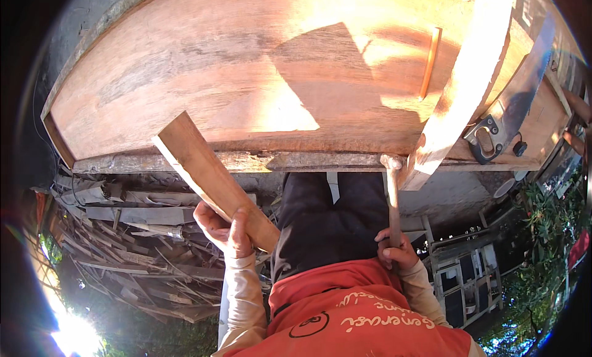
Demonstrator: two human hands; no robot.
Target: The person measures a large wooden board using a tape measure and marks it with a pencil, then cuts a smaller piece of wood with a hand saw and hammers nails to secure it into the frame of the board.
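Observation:
My left hand (229, 230) is closed around a short wooden board (213, 178), thumb on its face, and tilts it up over the near edge of the workbench (185, 61). A hammer (393, 199) stands upright in my closed right hand (396, 249), its head level with the bench edge and beside the end of a long pale plank (459, 91). That plank lies across the bench and sticks out over the near edge. On the bench to its left rests an orange pencil (430, 64).
A hand saw (512, 107) lies right of the plank, by a small black object (520, 148). Raised wooden strips (142, 164) border the bench. Scrap wood (142, 252) is heaped below on the left. Wooden frames (467, 283) and plants (549, 233) stand at lower right.

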